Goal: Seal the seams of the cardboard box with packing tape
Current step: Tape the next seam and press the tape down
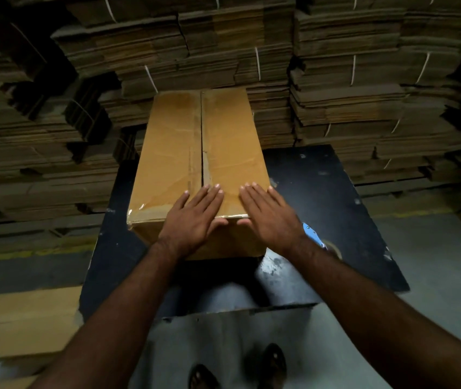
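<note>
Tall brown cardboard box [195,153] stands on black worktable [336,192]; left hand [192,220] and right hand [268,217] lie flat, fingers straight, holding nothing, on near top edge, likely pressing clear tape down; blue tape dispenser [313,233] parked just right

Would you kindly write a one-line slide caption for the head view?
Left hand and right hand press flat on the near end of a closed brown cardboard box on a black table.

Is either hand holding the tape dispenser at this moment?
No: the left hand and right hand both lie flat on the box, while the blue dispenser sits on the table.
</note>
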Demonstrator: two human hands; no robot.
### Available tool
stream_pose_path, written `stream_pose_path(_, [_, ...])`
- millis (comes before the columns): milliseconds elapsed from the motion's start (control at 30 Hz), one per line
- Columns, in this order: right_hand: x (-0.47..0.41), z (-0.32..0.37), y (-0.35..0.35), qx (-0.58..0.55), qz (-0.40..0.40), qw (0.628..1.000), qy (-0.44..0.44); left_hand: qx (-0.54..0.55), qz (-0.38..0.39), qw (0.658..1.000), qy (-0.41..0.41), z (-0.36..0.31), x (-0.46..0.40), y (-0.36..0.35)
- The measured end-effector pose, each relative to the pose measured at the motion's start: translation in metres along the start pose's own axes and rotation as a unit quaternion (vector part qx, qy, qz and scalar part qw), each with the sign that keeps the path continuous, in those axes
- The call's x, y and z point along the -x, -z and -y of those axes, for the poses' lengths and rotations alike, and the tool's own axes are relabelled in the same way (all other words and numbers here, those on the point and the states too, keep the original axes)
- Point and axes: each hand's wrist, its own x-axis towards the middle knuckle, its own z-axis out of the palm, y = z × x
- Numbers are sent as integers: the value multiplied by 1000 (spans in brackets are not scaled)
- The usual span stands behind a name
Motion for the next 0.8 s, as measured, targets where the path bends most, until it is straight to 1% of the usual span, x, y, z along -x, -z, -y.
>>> stream_pose_path(67, [1, -1, 5, 4, 13, 1000, 10, -3, 0, 1000, -10, 1, 2, 1])
stream_pose_path(133, [12, -6, 7, -26, -14, 1000, 10, 1, -1, 1000, 2, -1, 4, 3])
stream_pose_path(167, [20, -11, 10, -84, -30, 996, -14, 12, 11, 1000, 11, -3, 3, 3])
stream_pose_path(200, [30, -19, 14, -163, -48, 983, -65, 31, 27, 999, 22, -8, 1, 5])
stream_pose_path(233, [40, -27, 14, -260, -60, 954, -139, 55, 34, 997, 30, -16, -2, 6])
stream_pose_path(267, [49, -35, 12, -365, -64, 902, -221, 78, 26, 996, 29, -28, -7, 8])
stream_pose_path(300, [53, -42, 11, -460, -55, 836, -294, 96, 9, 995, 20, -41, -15, 9])
stream_pose_path(333, [54, -47, 9, -537, -41, 769, -343, 108, -12, 994, 9, -56, -24, 8])
stream_pose_path(367, [53, -50, 6, -593, -28, 717, -364, 111, -30, 993, 0, -70, -33, 7])
stream_pose_path(400, [52, -51, 5, -633, -9, 678, -372, 107, -45, 993, -4, -82, -41, 5])
stream_pose_path(433, [49, -49, 6, -663, 10, 649, -373, 97, -58, 994, -4, -92, -47, 1])
stream_pose_path(467, [47, -47, 8, -682, 24, 630, -370, 80, -69, 994, -2, -99, -50, -3])
stream_pose_path(533, [41, -42, 13, -693, 35, 618, -368, 38, -80, 996, 3, -102, -50, -8])
stream_pose_path(600, [38, -41, 17, -690, 42, 622, -368, 7, -87, 996, 5, -100, -50, -12])
stream_pose_path(800, [40, -50, 23, -710, 43, 624, -324, -8, -89, 996, 6, -100, -52, -17])
